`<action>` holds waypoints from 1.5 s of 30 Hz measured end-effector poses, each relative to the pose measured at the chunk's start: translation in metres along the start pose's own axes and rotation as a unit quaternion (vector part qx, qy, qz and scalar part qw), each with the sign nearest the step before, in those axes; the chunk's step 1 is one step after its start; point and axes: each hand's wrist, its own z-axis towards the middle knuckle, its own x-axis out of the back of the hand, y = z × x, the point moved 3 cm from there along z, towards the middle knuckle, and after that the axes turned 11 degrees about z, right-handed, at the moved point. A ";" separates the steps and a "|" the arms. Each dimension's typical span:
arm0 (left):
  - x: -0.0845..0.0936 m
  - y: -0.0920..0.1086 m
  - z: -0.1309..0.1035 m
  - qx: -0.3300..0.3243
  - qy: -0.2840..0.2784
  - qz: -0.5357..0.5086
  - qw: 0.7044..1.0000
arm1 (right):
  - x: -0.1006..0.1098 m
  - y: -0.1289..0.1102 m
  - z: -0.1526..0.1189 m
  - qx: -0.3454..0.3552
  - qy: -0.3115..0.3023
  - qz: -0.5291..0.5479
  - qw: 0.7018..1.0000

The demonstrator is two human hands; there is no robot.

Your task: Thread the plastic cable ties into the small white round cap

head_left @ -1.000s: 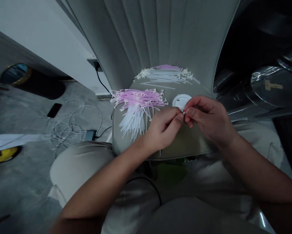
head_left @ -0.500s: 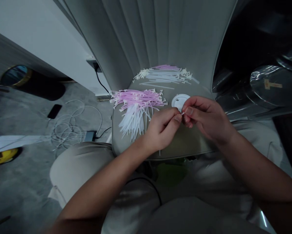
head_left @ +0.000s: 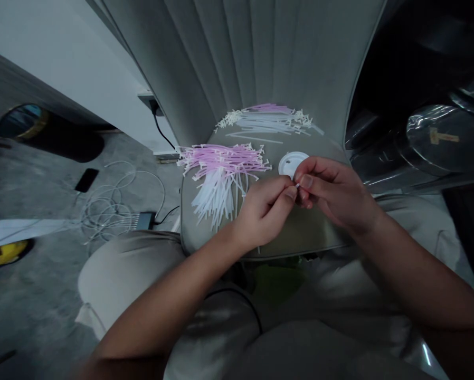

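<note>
My left hand point(head_left: 266, 208) is closed, with thumb and forefinger pinching a thin white plastic stick point(head_left: 258, 248), whose lower end pokes out beneath the palm. Right against it, the fingertips of my right hand point(head_left: 332, 192) pinch a small white tip point(head_left: 297, 185) at the stick's other end. Fingers hide most of that joint. Just behind them is a white round lid-like dish point(head_left: 291, 160). Left of my hands lie a pile of pink sticks point(head_left: 225, 157) with white end pieces and a fan of plain white sticks point(head_left: 213, 196).
The chair seat point(head_left: 324, 232) carries everything. Farther back on it lies a row of white sticks point(head_left: 266, 121) with end pieces. A phone-like black slab point(head_left: 87, 180), coiled cables point(head_left: 102, 211) and a dark box point(head_left: 145, 221) are on the floor at left.
Both hands stay pinched together in nearly the same place. The white piece between the fingertips has tilted slightly. The whole view has shifted a little.
</note>
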 end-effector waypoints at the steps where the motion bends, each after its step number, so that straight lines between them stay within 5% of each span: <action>1: 0.000 0.000 0.000 0.004 -0.001 -0.003 1.000 | 0.000 0.000 0.000 -0.002 -0.003 0.004 1.000; 20: 0.001 0.009 -0.006 -0.061 0.025 -0.099 0.993 | -0.016 -0.003 -0.014 -0.026 -0.055 0.068 0.996; 31: -0.002 0.006 -0.014 -0.005 0.045 -0.132 0.990 | -0.026 -0.015 -0.016 0.016 -0.058 -0.010 0.998; 45: 0.000 0.019 -0.010 -0.004 0.032 -0.045 0.998 | -0.025 -0.017 -0.016 0.013 -0.064 0.021 0.998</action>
